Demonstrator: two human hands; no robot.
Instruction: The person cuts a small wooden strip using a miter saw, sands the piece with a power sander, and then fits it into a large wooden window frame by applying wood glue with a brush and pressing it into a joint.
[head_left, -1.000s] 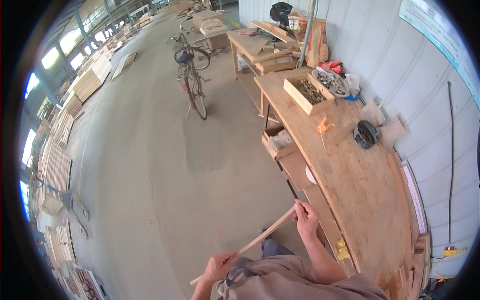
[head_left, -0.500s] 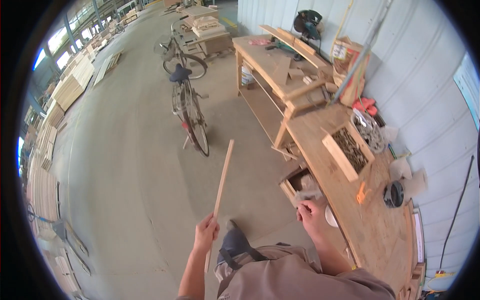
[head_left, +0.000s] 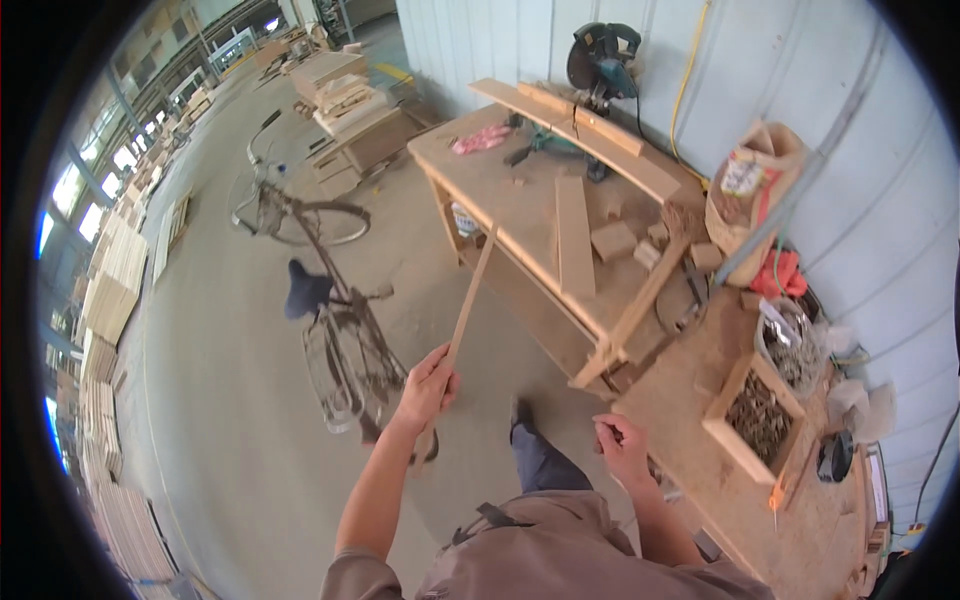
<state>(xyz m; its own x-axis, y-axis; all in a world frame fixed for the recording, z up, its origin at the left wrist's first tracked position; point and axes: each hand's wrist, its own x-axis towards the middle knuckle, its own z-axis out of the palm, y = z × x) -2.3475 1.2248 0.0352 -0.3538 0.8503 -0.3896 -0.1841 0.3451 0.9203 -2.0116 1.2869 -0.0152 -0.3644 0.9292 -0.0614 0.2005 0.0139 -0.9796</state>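
Observation:
A long thin wooden slat (head_left: 475,285) rises upright at a slant from my left hand (head_left: 430,385), whose fingers are wrapped round it, in front of the bicycle (head_left: 310,285). My right hand (head_left: 620,445) is closed beside the front corner of the nearer workbench (head_left: 680,490); whether it holds anything small is too unclear to tell. On that bench sit a wooden box of small metal pieces (head_left: 755,420), a bag of metal fittings (head_left: 790,340), a black tape roll (head_left: 835,455) and an orange tool (head_left: 777,495).
The far workbench (head_left: 470,150) carries boards (head_left: 575,230), wood offcuts and a dark cut-off saw (head_left: 598,55). A paper sack (head_left: 745,200) leans by the wall (head_left: 865,270). Stacked panels (head_left: 110,285) line the left side; more stand behind the bicycle (head_left: 340,95).
I have moved forward toward the bicycle and far bench. My right hand has let go of the slat, which my left hand now carries swung upright, its tip pointing ahead.

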